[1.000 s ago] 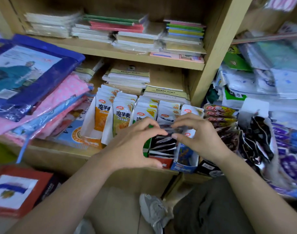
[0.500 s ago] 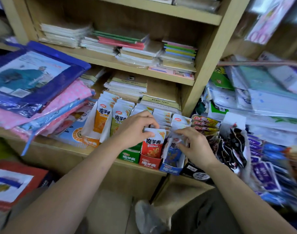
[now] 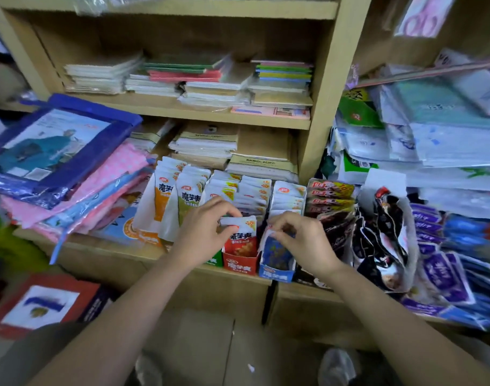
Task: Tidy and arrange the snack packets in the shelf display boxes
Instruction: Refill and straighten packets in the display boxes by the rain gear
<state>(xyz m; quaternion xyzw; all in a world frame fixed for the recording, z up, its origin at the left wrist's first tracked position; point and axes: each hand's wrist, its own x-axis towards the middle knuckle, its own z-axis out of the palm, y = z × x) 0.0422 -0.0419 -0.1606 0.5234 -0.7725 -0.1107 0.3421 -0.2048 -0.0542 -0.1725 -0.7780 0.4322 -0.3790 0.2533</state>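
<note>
Pinching, with the left hand [image 3: 207, 229], the white top seam of a glossy red packet [image 3: 242, 240], upright at the front of a card red box [image 3: 239, 264]. Pinching likewise, with the right hand [image 3: 302, 240], the crumpled top of a blue packet [image 3: 275, 253] in the blue box [image 3: 275, 274] just beside. Behind, white packets [image 3: 255, 190], flat and shiny, in upright files; to the right, dark packets [image 3: 333, 227], crinkly. Underneath, a pale wooden shelf [image 3: 121, 247]; above, stacked thin notebooks [image 3: 210, 79].

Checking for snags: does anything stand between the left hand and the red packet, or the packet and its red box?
Nothing visible: the left hand pinches the red packet by its top; it stands inside the red box.
</note>
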